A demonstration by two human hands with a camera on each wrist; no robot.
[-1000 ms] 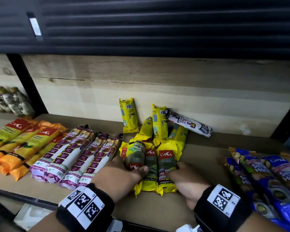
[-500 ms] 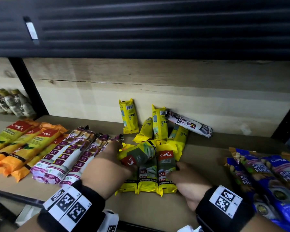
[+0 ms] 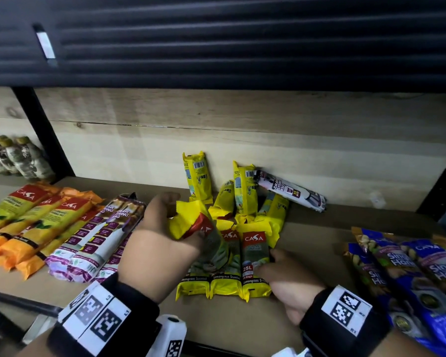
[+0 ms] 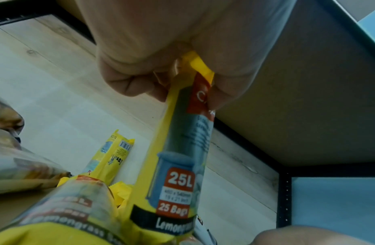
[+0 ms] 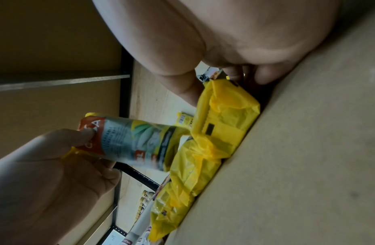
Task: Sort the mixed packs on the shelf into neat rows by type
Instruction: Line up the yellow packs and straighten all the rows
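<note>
My left hand (image 3: pixel 183 219) grips a yellow Casa lemongrass pack (image 3: pixel 204 228) by its top end and holds it tilted above the front row of yellow packs (image 3: pixel 224 279). The left wrist view shows my fingers (image 4: pixel 140 82) curled round the crimped top of that pack (image 4: pixel 182 157). My right hand (image 3: pixel 276 264) holds the rightmost pack of the row (image 3: pixel 254 251), which lies between thumb and fingers (image 5: pixel 264 74). More yellow packs (image 3: pixel 243 186) lean on the back wall. A white draw-string pack (image 3: pixel 291 191) lies among them.
A row of purple-and-white draw-string packs (image 3: pixel 98 235) and a row of orange Casa packs (image 3: pixel 31 220) lie to the left. Blue nut bags (image 3: pixel 410 264) fill the right side. Bottles (image 3: pixel 11 155) stand beyond the black upright (image 3: pixel 41 132).
My left hand has picked one yellow pack out of the front row, lifted it and swung its top to the left. My right hand has stayed on the rightmost pack.
</note>
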